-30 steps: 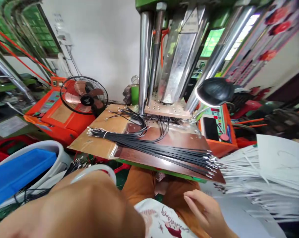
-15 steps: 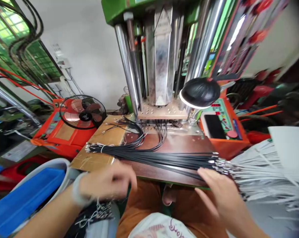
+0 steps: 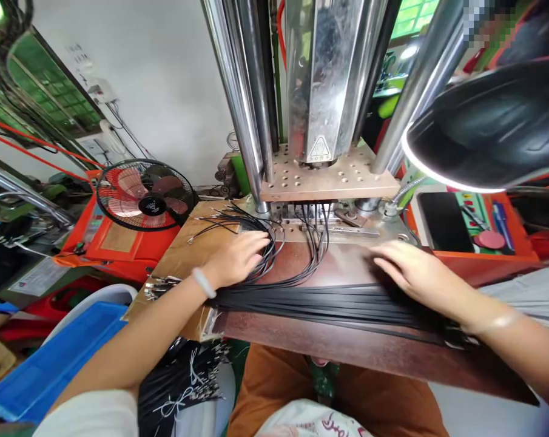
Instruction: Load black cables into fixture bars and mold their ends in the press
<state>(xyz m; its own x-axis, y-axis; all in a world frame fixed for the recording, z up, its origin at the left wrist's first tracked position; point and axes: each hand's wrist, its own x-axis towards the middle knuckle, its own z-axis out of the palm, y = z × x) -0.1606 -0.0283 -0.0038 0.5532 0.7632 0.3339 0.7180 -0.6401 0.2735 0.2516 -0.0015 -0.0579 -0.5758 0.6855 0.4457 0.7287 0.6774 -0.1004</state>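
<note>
The left hand (image 3: 238, 258) has reached the curved black cables (image 3: 270, 254), its grip unclear; the right hand (image 3: 404, 267), loosely open, seemingly empty, has advanced.

Black cables (image 3: 319, 303) — some straight, some curved

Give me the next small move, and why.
Perhaps reach the right hand toward the cables running under the plate: that hand looks empty and is to their right, while the left hand is at the looped cables.
</note>
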